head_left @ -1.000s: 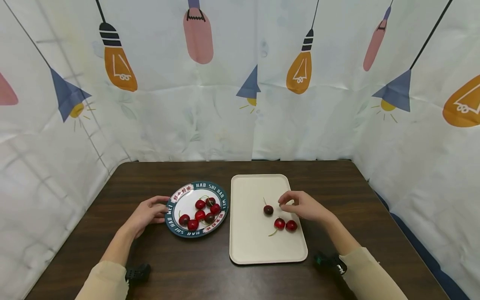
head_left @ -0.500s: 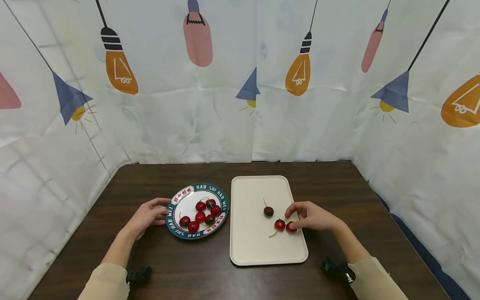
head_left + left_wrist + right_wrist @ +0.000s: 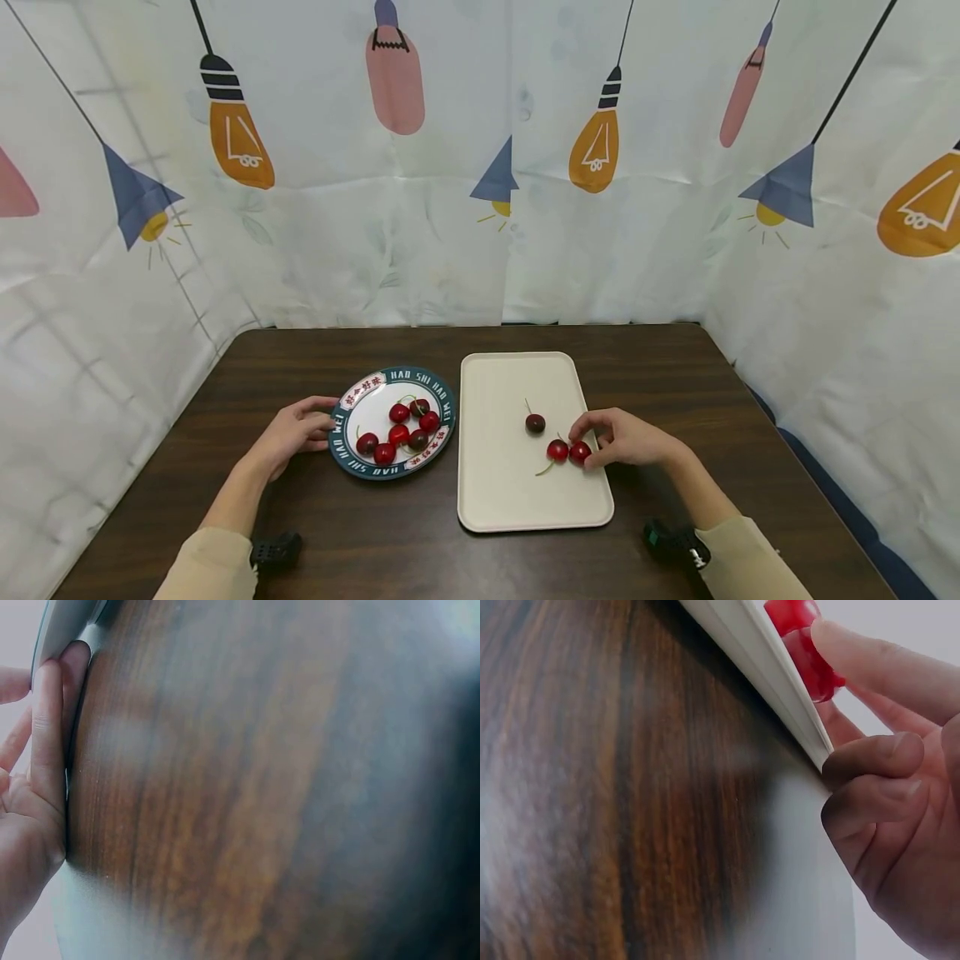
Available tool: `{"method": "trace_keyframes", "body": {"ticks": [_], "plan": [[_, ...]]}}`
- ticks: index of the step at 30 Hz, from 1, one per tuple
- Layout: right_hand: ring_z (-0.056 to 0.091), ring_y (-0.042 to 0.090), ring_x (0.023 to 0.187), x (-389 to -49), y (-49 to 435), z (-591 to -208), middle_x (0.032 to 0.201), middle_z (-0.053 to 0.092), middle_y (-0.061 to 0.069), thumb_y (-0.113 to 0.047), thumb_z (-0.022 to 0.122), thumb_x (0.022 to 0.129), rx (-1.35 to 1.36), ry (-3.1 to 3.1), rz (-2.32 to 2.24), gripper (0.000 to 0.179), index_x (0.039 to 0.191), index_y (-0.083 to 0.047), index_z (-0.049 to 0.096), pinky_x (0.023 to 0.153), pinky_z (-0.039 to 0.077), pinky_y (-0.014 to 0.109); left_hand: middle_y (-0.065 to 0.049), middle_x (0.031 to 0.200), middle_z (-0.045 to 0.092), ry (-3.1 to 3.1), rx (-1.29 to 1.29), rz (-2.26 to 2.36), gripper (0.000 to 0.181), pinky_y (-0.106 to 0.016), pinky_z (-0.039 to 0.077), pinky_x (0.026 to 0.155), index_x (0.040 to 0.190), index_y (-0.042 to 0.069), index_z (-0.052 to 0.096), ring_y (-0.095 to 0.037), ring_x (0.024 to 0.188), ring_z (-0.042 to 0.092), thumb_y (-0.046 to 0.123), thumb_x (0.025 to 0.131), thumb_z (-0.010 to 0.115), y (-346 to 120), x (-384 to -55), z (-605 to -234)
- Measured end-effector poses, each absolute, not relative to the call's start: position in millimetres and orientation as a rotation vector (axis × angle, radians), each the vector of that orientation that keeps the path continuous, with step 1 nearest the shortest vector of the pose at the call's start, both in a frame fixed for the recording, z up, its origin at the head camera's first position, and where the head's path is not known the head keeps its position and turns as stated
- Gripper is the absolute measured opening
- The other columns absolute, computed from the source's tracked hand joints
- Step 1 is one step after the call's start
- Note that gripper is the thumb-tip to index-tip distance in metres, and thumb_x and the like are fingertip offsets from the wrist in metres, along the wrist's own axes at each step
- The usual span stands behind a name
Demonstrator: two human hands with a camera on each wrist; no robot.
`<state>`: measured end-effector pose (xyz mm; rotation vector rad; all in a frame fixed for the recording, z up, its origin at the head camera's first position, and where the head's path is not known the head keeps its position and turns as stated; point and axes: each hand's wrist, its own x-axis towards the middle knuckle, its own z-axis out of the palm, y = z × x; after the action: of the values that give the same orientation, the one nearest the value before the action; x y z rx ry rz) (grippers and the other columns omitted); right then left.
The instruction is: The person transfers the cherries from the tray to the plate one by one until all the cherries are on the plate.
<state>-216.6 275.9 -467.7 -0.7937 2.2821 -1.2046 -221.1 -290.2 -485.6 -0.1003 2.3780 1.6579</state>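
My left hand (image 3: 296,432) holds the left rim of a round plate (image 3: 343,446) with a teal lettered border. In the left wrist view its fingers (image 3: 47,727) meet the plate's edge (image 3: 64,626), one lying low beside the table. Several cherries (image 3: 399,435) sit on this plate. Over the right edge of a cream rectangular tray (image 3: 502,492), my right hand (image 3: 626,437) pinches a red cherry (image 3: 578,453) between thumb and finger. Beside it, touching or nearly so, is another cherry (image 3: 557,451) with its stem toward me. A darker cherry (image 3: 535,423) lies farther back on the tray.
Plate and tray stand side by side on a dark wood-grain table (image 3: 360,533), a narrow gap between them. A white curtain (image 3: 420,250) printed with lamps surrounds the table's back and sides. Dark wrist devices (image 3: 277,551) sit under both forearms.
My right hand has come down toward me and right, from above the tray to the rightmost cherry, and its thumb and finger have closed around it. My left hand stays at the plate.
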Motion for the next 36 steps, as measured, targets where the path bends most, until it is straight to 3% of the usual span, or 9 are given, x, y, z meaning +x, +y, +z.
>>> {"method": "trace_keyframes", "body": {"ticks": [7,13,31,36], "plan": [[0.041,0.007,0.055,-220,277,-470,0.087,0.061,0.004,-0.012,0.081,0.086,-0.747,2.319,-1.210,0.029,0.114,-0.009,0.071,0.050,0.038,0.020,-0.021,0.123,0.061,2.386,-0.094,1.650,0.054,-0.030,0.060,0.082,0.150,-0.003,0.044,-0.022,0.093,0.066,0.019,0.103,0.059,-291,-222,-487],[0.040,0.010,0.054,-225,273,-469,0.100,0.065,0.006,-0.013,0.082,0.087,-0.708,2.369,-1.247,0.028,0.113,-0.009,0.071,0.049,0.038,0.022,-0.021,0.123,0.061,2.385,-0.093,1.645,0.054,-0.030,0.060,0.082,0.150,-0.003,0.043,-0.022,0.094,0.066,0.019,0.103,0.059,-290,-221,-487],[0.054,0.020,0.070,-238,247,-456,0.110,0.068,0.003,-0.019,0.080,0.090,-0.582,2.567,-1.273,0.026,0.114,-0.014,0.071,0.059,0.046,0.029,-0.019,0.120,0.064,2.399,-0.092,1.648,0.054,-0.030,0.060,0.081,0.150,-0.002,0.044,-0.022,0.092,0.067,0.020,0.103,0.060,-291,-221,-488],[0.055,0.021,0.067,-239,239,-451,0.112,0.068,0.007,-0.018,0.079,0.091,-0.564,2.555,-1.308,0.027,0.115,-0.011,0.071,0.058,0.044,0.029,-0.020,0.122,0.062,2.402,-0.085,1.648,0.054,-0.029,0.060,0.081,0.150,-0.002,0.044,-0.022,0.092,0.067,0.020,0.103,0.060,-291,-222,-489]]}}
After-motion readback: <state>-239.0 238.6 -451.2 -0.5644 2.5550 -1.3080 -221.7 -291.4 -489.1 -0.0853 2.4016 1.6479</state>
